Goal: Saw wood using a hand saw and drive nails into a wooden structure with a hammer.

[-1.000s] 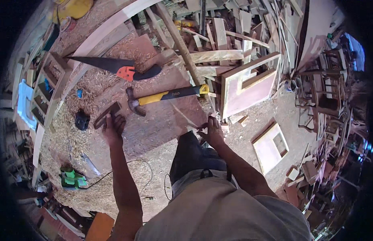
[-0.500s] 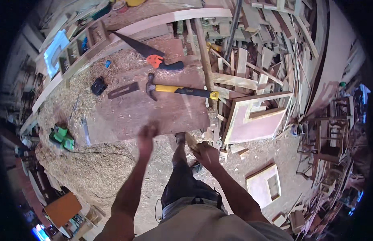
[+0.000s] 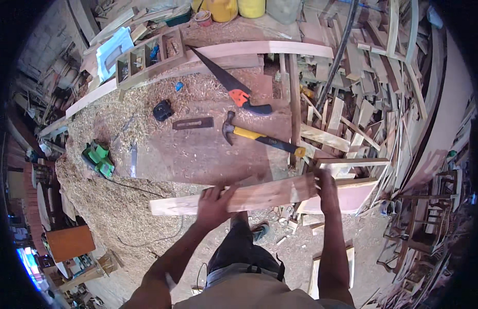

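Grip of the left hand (image 3: 213, 207) is clamped over a pale wooden plank (image 3: 275, 194), left of its middle, the plank held crosswise near a reddish board (image 3: 182, 159). Beyond it on the board lie a slotted flat piece (image 3: 190, 124), then a yellow-and-black hammer (image 3: 259, 136). Farther right, the right hand (image 3: 328, 191) has its grip closed on the plank's right end.
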Tool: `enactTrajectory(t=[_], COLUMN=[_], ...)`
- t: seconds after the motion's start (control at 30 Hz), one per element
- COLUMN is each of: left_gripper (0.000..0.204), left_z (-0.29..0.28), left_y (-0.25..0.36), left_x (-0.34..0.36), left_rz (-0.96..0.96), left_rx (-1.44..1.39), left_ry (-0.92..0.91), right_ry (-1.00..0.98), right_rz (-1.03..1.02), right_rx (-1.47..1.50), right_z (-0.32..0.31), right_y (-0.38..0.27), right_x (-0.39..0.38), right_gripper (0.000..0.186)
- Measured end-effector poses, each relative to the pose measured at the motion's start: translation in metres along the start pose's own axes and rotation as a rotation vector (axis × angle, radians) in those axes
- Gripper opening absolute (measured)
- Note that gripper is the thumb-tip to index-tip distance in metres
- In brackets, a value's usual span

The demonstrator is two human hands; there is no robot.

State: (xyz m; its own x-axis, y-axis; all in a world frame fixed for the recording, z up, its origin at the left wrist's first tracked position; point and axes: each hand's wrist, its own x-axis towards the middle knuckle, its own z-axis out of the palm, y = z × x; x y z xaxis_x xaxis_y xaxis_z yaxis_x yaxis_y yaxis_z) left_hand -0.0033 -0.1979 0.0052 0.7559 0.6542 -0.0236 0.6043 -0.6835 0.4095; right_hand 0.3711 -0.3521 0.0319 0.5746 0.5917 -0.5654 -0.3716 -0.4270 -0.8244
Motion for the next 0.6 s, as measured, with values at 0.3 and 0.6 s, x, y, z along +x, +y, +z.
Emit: enactTrajectory(t=[0.3, 0.6], left_gripper=[0.098, 0.076], left_z=[-0.068, -0.044], left_y=[-0.082, -0.06], left_x=[-0.004, 0.062], left_rz=[0.039, 0.093], left_rx=[0.123, 0.117], left_ry=[-0.302, -0.321], right_ry=[0.275, 0.044], right_rz=[-0.486, -0.813], right_rx=[-0.677, -1.119], right_z=[0.127, 0.285], right_y=[0.041, -0.066], right_x=[0.107, 0.16], right_gripper=[0.057, 0.052])
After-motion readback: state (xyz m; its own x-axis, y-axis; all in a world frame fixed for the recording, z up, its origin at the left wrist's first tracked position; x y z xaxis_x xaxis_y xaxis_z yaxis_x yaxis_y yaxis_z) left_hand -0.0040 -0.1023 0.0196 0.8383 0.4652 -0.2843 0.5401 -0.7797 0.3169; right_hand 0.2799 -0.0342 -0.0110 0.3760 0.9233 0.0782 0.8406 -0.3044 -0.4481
